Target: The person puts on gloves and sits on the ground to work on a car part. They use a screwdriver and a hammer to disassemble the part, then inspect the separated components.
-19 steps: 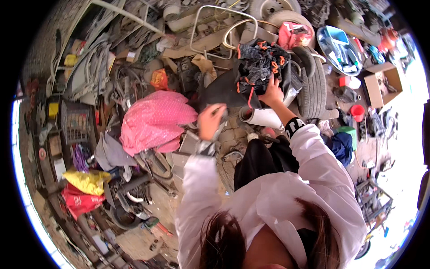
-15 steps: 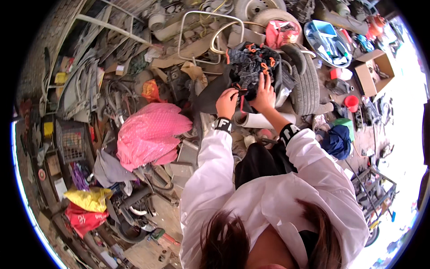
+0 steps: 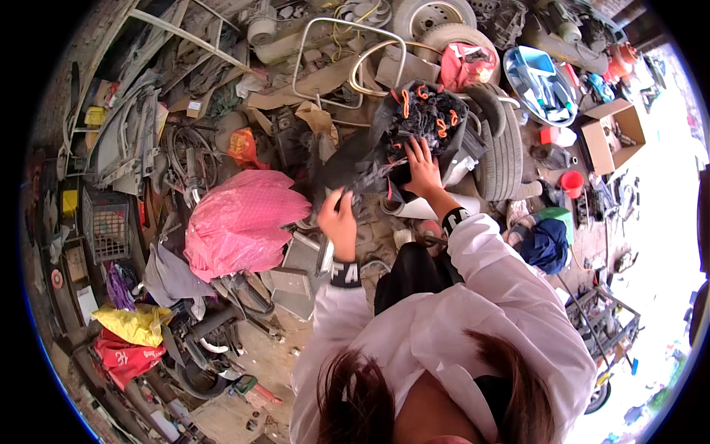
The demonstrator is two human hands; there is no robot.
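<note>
A black bag [image 3: 383, 118] in front of me holds a tangle of black stuff [image 3: 423, 118] with bright orange loops; I cannot tell its kind. My right hand [image 3: 424, 172] rests on the near side of the tangle, fingers stretched out and pressing down. Lower and to the left, my left hand [image 3: 339, 224] is closed in a pinch on the end of a dark strand [image 3: 367, 177]. That strand runs, blurred, from the bag to my fingers. Beneath my right wrist lies a white roll [image 3: 410, 208].
Tyres [image 3: 502, 159] stand right of the bag, and a blue basin [image 3: 542, 83] and a cardboard box [image 3: 612, 137] are beyond. On the left lie a pink plastic sheet [image 3: 240, 226] and a grey crate [image 3: 109, 226]. A bent metal frame [image 3: 299, 63] stands behind, amid scrap.
My left hand has moved away from the bag, down and left, drawing the dark strand out with it. My right hand has shifted slightly down and left, onto the tangle's near side.
</note>
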